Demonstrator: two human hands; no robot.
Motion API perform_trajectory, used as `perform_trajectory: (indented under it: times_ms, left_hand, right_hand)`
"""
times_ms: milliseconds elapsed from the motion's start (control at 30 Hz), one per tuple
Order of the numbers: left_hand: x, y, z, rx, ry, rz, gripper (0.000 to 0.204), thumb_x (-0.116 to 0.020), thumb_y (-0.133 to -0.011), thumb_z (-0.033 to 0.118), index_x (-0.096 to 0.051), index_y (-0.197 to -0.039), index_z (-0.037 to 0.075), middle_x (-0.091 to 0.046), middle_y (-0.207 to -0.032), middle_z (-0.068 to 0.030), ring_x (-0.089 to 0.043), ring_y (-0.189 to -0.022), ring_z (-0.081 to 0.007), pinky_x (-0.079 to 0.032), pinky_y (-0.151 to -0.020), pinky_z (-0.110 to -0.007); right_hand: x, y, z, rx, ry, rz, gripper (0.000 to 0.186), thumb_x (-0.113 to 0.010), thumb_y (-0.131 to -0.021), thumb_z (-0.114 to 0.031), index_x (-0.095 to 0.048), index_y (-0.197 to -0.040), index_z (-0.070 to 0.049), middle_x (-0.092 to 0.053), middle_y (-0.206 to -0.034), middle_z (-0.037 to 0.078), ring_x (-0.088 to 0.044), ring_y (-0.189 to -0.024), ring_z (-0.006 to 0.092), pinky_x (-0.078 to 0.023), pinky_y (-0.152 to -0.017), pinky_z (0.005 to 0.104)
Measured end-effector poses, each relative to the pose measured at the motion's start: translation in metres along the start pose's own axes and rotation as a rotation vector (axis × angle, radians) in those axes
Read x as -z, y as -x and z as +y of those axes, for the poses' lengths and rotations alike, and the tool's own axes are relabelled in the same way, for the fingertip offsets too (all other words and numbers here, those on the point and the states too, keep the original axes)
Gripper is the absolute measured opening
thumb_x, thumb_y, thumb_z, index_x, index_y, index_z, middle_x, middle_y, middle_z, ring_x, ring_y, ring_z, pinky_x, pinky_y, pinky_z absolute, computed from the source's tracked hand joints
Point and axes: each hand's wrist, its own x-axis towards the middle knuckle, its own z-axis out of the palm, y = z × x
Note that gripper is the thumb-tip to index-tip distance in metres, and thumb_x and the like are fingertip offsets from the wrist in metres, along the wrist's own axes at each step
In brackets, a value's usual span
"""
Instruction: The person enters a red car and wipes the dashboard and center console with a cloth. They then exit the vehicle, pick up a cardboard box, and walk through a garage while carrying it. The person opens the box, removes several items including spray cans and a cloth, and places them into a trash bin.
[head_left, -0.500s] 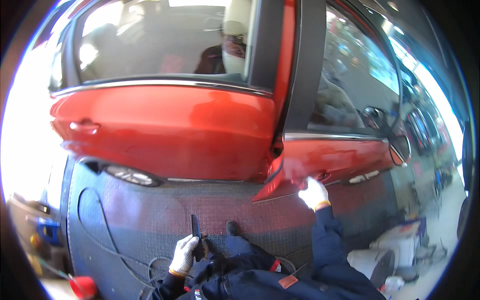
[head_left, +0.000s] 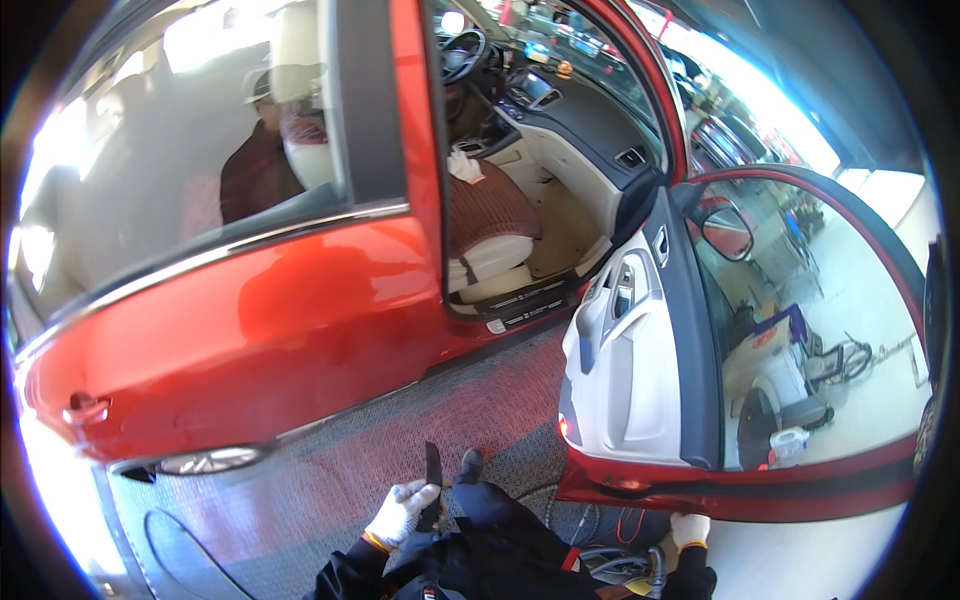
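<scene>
A red car's front door [head_left: 630,400] stands wide open on the right, its pale inner panel towards the cabin. At the door's near edge is my right hand [head_left: 690,530], in a white glove; its fingers curl over onto the outer side and are partly hidden. In front of my body, my left hand [head_left: 400,510], also gloved, is closed around a slim, dark, flat object [head_left: 432,465] that points upward; its exact kind does not show. Inside the car, a white glove shape [head_left: 465,168] rests on the brown seat cover [head_left: 490,210]; I cannot tell whether a hand is in it.
The shut rear door [head_left: 250,330] fills the left. Under my feet lies a dark and red ribbed mat [head_left: 370,440]. Dark cable [head_left: 190,540] runs along the left side, and more hoses [head_left: 630,560] lie under the open door. A door sill [head_left: 530,305] borders the cabin.
The front door has swung from slightly ajar to wide open, and my right hand has moved down and right with its edge. The view has turned; my left hand still holds the dark object.
</scene>
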Motion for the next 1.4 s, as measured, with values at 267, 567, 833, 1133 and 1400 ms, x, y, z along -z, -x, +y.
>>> perform_trajectory:
  times_ms: [267,567,833,1133,1400]
  left_hand:
    - [-0.008,-0.099,0.012,0.151,-0.046,-0.128,0.049,-0.058,-0.114,0.031,-0.065,-0.142,-0.009,-0.073,-0.096,-0.0108,-0.069,-0.080,-0.0179,-0.057,-0.074,-0.030]
    - [-0.105,-0.220,0.093,0.013,-0.127,-0.148,0.042,-0.061,-0.115,0.031,-0.071,-0.140,-0.001,-0.069,-0.092,-0.0008,-0.059,-0.080,-0.0090,-0.048,-0.074,-0.027]
    - [-0.116,-0.295,0.132,-0.014,-0.444,0.010,0.032,-0.069,-0.111,0.026,-0.077,-0.112,-0.005,-0.073,-0.088,-0.0013,-0.064,-0.079,-0.0098,-0.053,-0.072,-0.030]
    - [-0.093,-0.322,0.194,0.127,-0.363,-0.067,0.024,-0.068,-0.105,0.016,-0.073,-0.109,-0.006,-0.067,-0.084,-0.0039,-0.062,-0.080,-0.0099,-0.049,-0.073,-0.029]
    - [-0.078,-0.323,0.183,0.045,-0.376,0.226,0.029,-0.070,-0.105,0.015,-0.076,-0.121,-0.009,-0.074,-0.095,-0.0026,-0.064,-0.086,-0.0094,-0.052,-0.079,-0.027]
  right_hand:
    - [-0.021,0.031,0.140,-0.877,-1.138,-0.109,0.020,-0.066,-0.103,-0.023,-0.055,-0.086,-0.018,-0.053,-0.064,0.000,-0.050,-0.043,0.0147,-0.033,-0.036,0.0314]
    - [-0.092,0.033,-0.042,-0.465,-0.707,-0.454,0.010,-0.061,-0.105,-0.020,-0.065,-0.103,-0.012,-0.065,-0.078,0.006,-0.058,-0.059,0.0181,-0.044,-0.051,0.0347]
    - [-0.136,0.031,-0.149,-0.050,-0.796,-1.011,0.018,-0.063,-0.105,-0.019,-0.072,-0.115,-0.007,-0.074,-0.092,0.012,-0.070,-0.079,0.0226,-0.056,-0.070,0.0382]
    - [-0.133,0.029,-0.215,-0.424,-0.858,-1.171,0.030,-0.064,-0.102,-0.022,-0.078,-0.117,0.000,-0.081,-0.114,0.017,-0.077,-0.105,0.0278,-0.060,-0.093,0.0421]
    - [-0.027,-0.153,-0.351,-0.169,-0.540,-0.984,0.044,-0.057,-0.107,-0.039,-0.076,-0.122,-0.003,-0.077,-0.114,0.023,-0.072,-0.108,0.0434,-0.056,-0.095,0.0507]
